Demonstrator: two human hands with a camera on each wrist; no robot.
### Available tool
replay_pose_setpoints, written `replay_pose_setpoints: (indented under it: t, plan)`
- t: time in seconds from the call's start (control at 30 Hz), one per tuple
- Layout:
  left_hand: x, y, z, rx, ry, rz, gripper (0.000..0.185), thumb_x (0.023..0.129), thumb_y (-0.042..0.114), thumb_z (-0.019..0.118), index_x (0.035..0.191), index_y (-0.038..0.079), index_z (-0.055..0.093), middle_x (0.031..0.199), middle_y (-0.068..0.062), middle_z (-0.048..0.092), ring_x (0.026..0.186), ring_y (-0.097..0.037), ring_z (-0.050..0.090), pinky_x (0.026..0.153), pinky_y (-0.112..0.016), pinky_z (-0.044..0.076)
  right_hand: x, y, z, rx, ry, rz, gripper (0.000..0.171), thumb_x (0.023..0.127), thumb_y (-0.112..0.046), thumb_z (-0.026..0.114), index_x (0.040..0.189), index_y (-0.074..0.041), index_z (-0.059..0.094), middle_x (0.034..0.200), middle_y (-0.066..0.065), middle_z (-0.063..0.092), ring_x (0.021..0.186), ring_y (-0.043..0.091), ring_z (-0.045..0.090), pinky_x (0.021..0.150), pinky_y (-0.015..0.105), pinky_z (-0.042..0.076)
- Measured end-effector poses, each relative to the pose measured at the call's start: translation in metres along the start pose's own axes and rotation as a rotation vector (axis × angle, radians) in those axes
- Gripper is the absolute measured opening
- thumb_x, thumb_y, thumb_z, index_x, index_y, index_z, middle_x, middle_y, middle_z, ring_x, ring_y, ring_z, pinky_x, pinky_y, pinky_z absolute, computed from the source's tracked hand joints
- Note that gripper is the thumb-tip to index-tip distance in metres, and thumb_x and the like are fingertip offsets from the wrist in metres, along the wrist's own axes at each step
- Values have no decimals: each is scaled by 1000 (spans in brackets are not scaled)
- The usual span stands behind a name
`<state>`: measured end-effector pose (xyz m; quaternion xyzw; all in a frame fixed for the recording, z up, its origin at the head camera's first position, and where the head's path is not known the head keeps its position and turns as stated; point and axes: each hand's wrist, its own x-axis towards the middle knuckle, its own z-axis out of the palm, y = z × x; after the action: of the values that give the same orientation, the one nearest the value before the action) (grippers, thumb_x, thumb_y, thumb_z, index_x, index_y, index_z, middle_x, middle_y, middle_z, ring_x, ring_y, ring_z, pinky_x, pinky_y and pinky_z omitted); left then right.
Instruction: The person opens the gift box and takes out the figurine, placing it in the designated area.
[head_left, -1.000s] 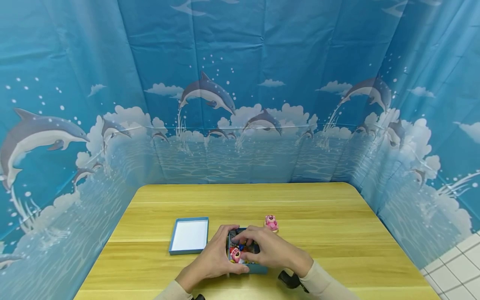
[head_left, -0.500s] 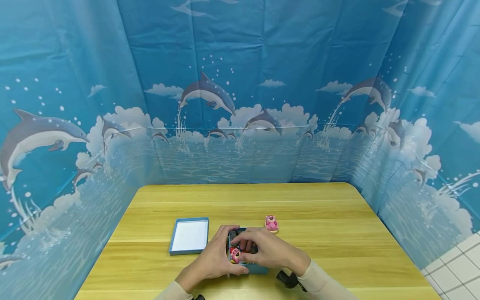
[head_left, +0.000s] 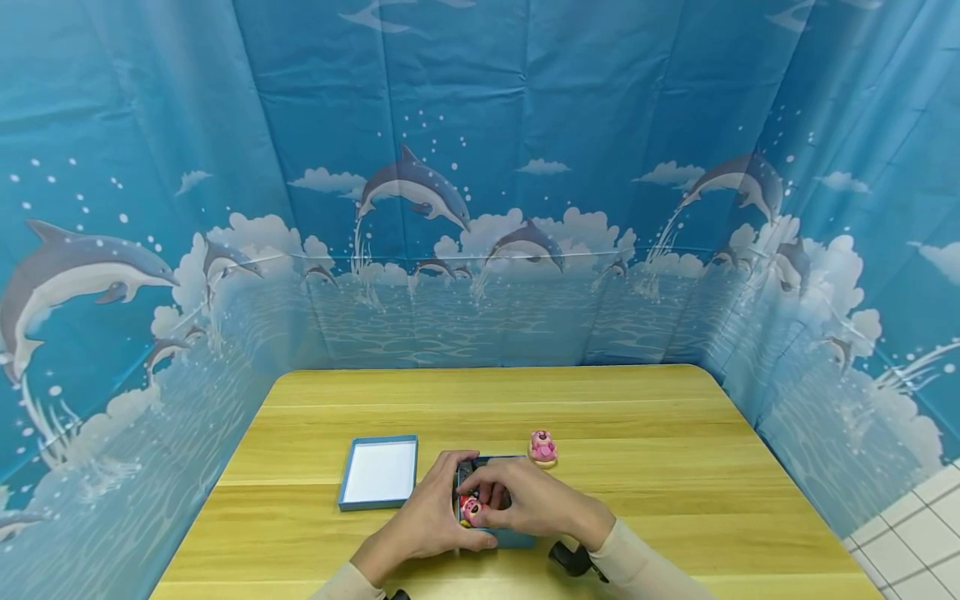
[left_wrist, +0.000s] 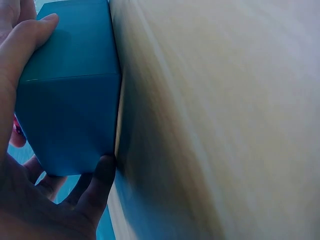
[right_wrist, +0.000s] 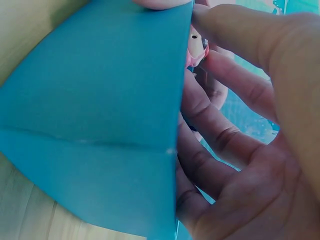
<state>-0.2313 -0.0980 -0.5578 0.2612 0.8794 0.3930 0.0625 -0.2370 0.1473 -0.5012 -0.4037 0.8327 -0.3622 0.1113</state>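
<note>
Head view, box: the blue box (head_left: pixel 501 533) sits on the bench (head_left: pixel 637 417) near its front edge, open at the top, with small toys inside.
Head view, left hand: the left hand (head_left: pixel 427 521) wraps the box's left side, thumb along the near wall, bracing it.
Head view, right hand: the right hand (head_left: pixel 532 504) reaches over the opening, fingers curled down into it at a pink bear toy (head_left: pixel 471 509); whether they pinch the toy cannot be told from here.
Head view, surroundings: the box's lid (head_left: pixel 378 471) lies upturned just left of it, and a second pink figure (head_left: pixel 542 446) stands on the bench just behind the box.
Left wrist view, grip: the thumb (left_wrist: pixel 100 185) presses the box's lower corner where it meets the bench and a finger lies along its upper edge. That is a firm clamp on the blue wall (left_wrist: pixel 70 100).
Right wrist view, fingers: the fingers (right_wrist: pixel 220 145) hook over the box's rim (right_wrist: pixel 177 75) into the inside, with a glimpse of pink toy (right_wrist: pixel 196 47) beside them.
Doing it well: it looks like a job for fingertips only, so the brace should stay firm and flat to stop the box sliding or tipping. The reaching fingers would do best to work gently among the toys without dragging on the thin wall.
</note>
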Motion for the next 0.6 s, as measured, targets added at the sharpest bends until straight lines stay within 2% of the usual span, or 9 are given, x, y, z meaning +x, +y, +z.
replay_pose_setpoints:
  t: [0.2, 0.43, 0.6]
  plan:
    - [-1, 1, 0, -3, -1, -2, 121, 86, 65, 100, 177, 16, 37, 175, -6, 47, 151, -29, 60, 119, -58, 59, 1, 1, 2, 17, 4, 0, 30, 110, -21, 84, 140, -18, 79, 100, -7, 77, 83, -5, 67, 79, 20, 63]
    - [-1, 1, 0, -4, 2, -6, 122, 86, 66, 99, 178, 17, 37, 175, -5, 47, 151, -29, 60, 120, -58, 59, 1, 2, 2, 40, 8, 27, 30, 109, -17, 85, 138, -20, 78, 106, -5, 79, 90, -4, 70, 84, 23, 66]
    - [-1, 1, 0, 7, 9, 2, 122, 85, 67, 100, 177, 17, 38, 174, -4, 48, 147, -25, 61, 120, -55, 59, 2, 2, 2, 50, 16, 30, 29, 108, -17, 86, 135, -21, 77, 111, -3, 81, 94, -4, 72, 86, 25, 67]
